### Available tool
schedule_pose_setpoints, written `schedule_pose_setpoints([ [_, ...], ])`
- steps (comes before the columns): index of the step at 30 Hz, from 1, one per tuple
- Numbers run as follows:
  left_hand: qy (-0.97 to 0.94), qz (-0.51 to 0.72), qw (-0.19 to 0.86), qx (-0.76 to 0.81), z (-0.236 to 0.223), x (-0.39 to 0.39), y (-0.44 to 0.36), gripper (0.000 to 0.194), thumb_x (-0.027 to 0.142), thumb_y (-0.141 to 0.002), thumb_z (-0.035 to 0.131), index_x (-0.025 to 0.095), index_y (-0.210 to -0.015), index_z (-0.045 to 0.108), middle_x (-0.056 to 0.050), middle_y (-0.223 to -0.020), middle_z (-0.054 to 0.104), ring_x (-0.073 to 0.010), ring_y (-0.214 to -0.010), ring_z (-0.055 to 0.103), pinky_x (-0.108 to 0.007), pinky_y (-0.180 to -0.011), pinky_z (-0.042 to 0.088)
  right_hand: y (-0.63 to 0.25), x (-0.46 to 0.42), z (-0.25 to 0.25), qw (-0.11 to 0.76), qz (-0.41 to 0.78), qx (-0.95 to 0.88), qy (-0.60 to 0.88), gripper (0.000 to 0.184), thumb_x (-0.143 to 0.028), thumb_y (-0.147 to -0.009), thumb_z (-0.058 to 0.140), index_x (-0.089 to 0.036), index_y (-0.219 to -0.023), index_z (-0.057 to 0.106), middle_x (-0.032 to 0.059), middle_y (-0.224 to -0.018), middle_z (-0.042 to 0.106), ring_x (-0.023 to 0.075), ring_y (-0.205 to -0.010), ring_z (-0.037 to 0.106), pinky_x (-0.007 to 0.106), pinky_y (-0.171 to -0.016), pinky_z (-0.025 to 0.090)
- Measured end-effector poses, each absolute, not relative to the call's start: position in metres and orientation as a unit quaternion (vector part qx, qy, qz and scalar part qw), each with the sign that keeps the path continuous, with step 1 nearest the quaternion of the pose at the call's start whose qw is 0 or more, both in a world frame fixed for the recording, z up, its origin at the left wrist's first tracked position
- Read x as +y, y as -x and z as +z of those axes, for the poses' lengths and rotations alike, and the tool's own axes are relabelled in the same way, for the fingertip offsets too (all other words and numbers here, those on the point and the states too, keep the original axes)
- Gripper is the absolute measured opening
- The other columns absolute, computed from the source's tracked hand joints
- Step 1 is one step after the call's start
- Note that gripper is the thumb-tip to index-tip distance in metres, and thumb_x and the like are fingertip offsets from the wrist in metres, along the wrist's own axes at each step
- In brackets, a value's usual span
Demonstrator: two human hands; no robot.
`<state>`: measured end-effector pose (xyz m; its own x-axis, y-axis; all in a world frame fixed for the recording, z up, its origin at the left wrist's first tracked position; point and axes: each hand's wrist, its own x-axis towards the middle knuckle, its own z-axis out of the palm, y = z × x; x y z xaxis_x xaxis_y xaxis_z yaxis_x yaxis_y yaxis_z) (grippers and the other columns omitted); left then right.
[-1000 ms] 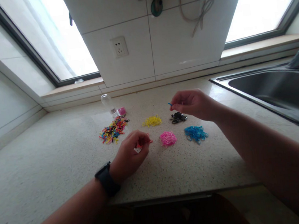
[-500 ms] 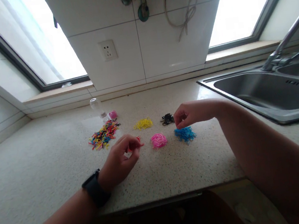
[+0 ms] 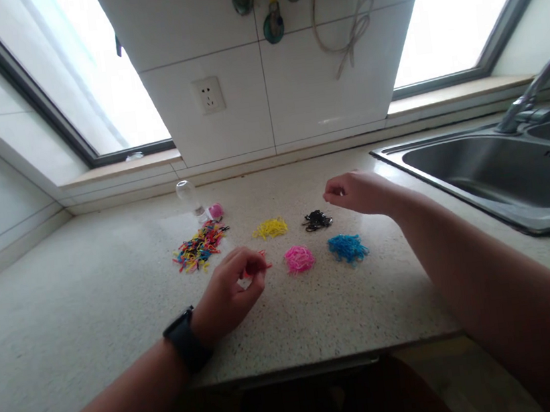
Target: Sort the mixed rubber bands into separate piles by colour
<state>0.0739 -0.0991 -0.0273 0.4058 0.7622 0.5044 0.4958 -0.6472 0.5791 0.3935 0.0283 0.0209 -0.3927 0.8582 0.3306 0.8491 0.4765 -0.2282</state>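
My left hand (image 3: 235, 291), with a black watch on its wrist, is closed in a pinch low over a small pile of red bands (image 3: 264, 261). It partly hides them, and I cannot tell whether any are between the fingers. Pinched closed too, my right hand (image 3: 348, 191) hovers behind and to the right of the black bands (image 3: 315, 220); what it holds, if anything, is too small to see. Between and around the hands lie piles of thin elastic bands: yellow (image 3: 271, 228), pink (image 3: 299, 259) and blue (image 3: 348, 248). A mixed-colour heap (image 3: 200, 247) lies further left.
A clear plastic bottle (image 3: 188, 198) lies behind the mixed heap, beside a pink cap (image 3: 215, 210). To the right, a steel sink (image 3: 383, 154) with a faucet (image 3: 518, 110) is set into the speckled counter (image 3: 319, 321). A tiled wall with a socket (image 3: 209, 95) rises behind.
My right hand has moved back, away from the blue pile, uncovering the black bands. My left hand stays by the red bands. The whole view has shifted slightly.
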Motion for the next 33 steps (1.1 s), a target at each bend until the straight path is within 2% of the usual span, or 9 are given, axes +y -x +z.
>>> schedule_pose_setpoints([
  [3, -0.825, 0.389, 0.159, 0.378, -0.027, -0.098, -0.072, 0.012, 0.008, -0.087, 0.054, 0.019, -0.09, 0.057, -0.002, -0.086, 0.059, -0.0135, -0.077, 0.052, -0.028, -0.07, 0.043, -0.397, 0.042, 0.003, 0.229, -0.028, -0.823, 0.52, 0.019, -0.037, -0.086, 0.058, -0.024, -0.081, 0.071, 0.002, -0.072, 0.068, 0.0155, -0.061, 0.054, 0.03, -0.06, 0.033],
  [7, -0.839, 0.376, 0.126, 0.373, -0.025, -0.095, -0.067, 0.011, 0.009, -0.086, 0.055, 0.02, -0.09, 0.057, -0.002, -0.086, 0.06, -0.0152, -0.081, 0.054, -0.03, -0.075, 0.044, -0.401, 0.058, -0.022, 0.278, 0.023, -0.807, 0.52, 0.024, -0.039, -0.087, 0.055, -0.022, -0.086, 0.071, 0.0036, -0.076, 0.071, 0.0162, -0.062, 0.057, 0.029, -0.059, 0.038],
  [11, -0.835, 0.356, 0.113, 0.405, -0.018, -0.088, -0.06, 0.008, 0.015, -0.093, 0.052, 0.019, -0.094, 0.058, -0.003, -0.09, 0.061, -0.016, -0.085, 0.055, -0.031, -0.077, 0.044, -0.405, 0.07, -0.036, 0.275, 0.076, -0.803, 0.524, 0.025, -0.039, -0.086, 0.055, -0.021, -0.089, 0.072, 0.0039, -0.073, 0.07, 0.0168, -0.061, 0.059, 0.029, -0.06, 0.041],
  [17, -0.789, 0.389, 0.053, 0.473, -0.008, -0.064, -0.033, 0.013, 0.024, -0.097, 0.049, 0.019, -0.098, 0.062, -0.005, -0.095, 0.064, -0.0169, -0.09, 0.058, -0.032, -0.083, 0.045, -0.409, 0.075, -0.036, 0.269, 0.092, -0.805, 0.521, 0.026, -0.039, -0.085, 0.055, -0.021, -0.088, 0.073, 0.0041, -0.07, 0.069, 0.0171, -0.06, 0.058, 0.029, -0.059, 0.042],
  [24, -0.667, 0.456, 0.026, 0.589, -0.009, -0.03, 0.025, 0.029, 0.036, -0.096, 0.045, 0.017, -0.093, 0.067, -0.005, -0.092, 0.071, -0.018, -0.084, 0.064, -0.029, -0.074, 0.048, -0.411, 0.076, -0.036, 0.267, 0.11, -0.804, 0.521, 0.029, -0.042, -0.085, 0.055, -0.02, -0.089, 0.073, 0.0045, -0.07, 0.069, 0.0177, -0.062, 0.058, 0.03, -0.06, 0.041],
  [27, -0.646, 0.417, -0.008, 0.64, -0.015, -0.02, 0.05, 0.034, 0.038, -0.093, 0.045, 0.015, -0.097, 0.07, -0.008, -0.098, 0.073, -0.0208, -0.091, 0.065, -0.031, -0.08, 0.049, -0.413, 0.078, -0.039, 0.265, 0.114, -0.806, 0.517, 0.028, -0.042, -0.085, 0.055, -0.021, -0.09, 0.073, 0.0049, -0.073, 0.07, 0.0186, -0.065, 0.06, 0.03, -0.062, 0.042],
  [33, -0.666, 0.329, 0.007, 0.669, -0.034, -0.008, 0.075, 0.035, 0.038, -0.085, 0.054, 0.014, -0.096, 0.077, -0.011, -0.092, 0.073, -0.023, -0.081, 0.066, -0.033, -0.075, 0.05, -0.414, 0.081, -0.041, 0.254, 0.123, -0.809, 0.515, 0.028, -0.042, -0.086, 0.055, -0.021, -0.092, 0.072, 0.0062, -0.08, 0.073, 0.0203, -0.071, 0.064, 0.031, -0.065, 0.046],
])
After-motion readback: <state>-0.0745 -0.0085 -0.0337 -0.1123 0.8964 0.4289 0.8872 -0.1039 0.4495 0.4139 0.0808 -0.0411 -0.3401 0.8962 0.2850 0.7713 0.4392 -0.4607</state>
